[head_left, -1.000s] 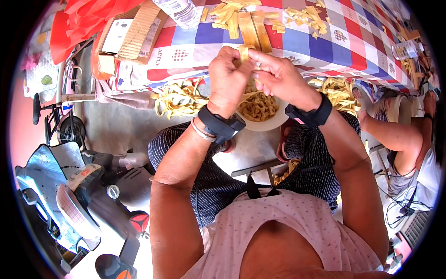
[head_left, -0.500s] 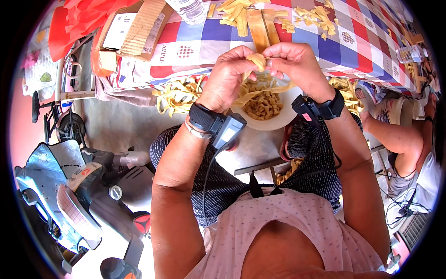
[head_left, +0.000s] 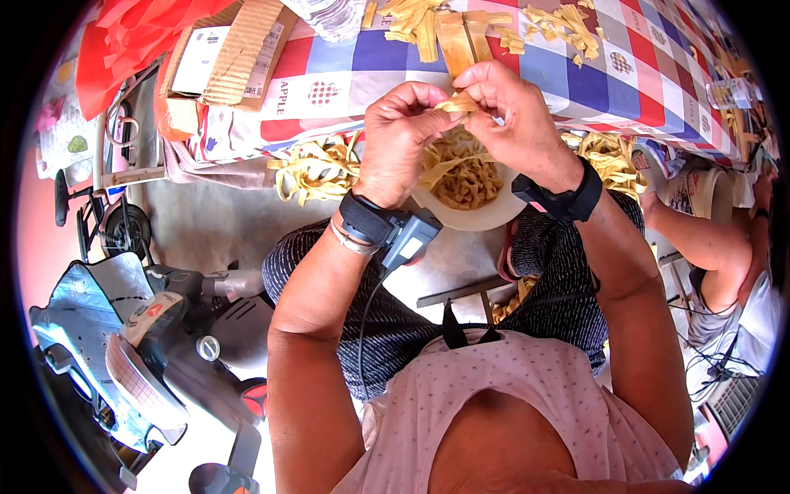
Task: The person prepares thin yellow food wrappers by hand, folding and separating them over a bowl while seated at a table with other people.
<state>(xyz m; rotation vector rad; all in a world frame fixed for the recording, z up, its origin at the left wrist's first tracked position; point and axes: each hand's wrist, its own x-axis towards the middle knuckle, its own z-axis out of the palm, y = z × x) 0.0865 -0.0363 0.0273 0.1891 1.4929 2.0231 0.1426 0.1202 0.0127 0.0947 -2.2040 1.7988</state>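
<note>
My left hand [head_left: 397, 138] and my right hand [head_left: 517, 123] meet above a bowl, close to the table's near edge. Between their fingertips is a folded yellow strip [head_left: 457, 104] that looks like dried leaf, pinched from both sides. Below them, the white bowl [head_left: 467, 222] holds many small folded brownish-yellow pieces [head_left: 462, 191], partly hidden by my hands. Each wrist wears a black strap with a small device. Just beyond my fingers, a flat brown split piece [head_left: 457, 48], like wood or bamboo, lies on the table.
A checked cloth covers the table [head_left: 354, 86]. On it are loose yellow strips [head_left: 568, 29], a cardboard box [head_left: 247, 62] and a clear plastic container [head_left: 333, 15]. More strips [head_left: 317, 169] hang or lie below its edge. A scooter [head_left: 181, 329] stands left; another person's arm [head_left: 708, 239] shows right.
My right hand has turned and shifted slightly left, its fingers now over the strip. The strip looks flatter and sits lower between my fingertips.
</note>
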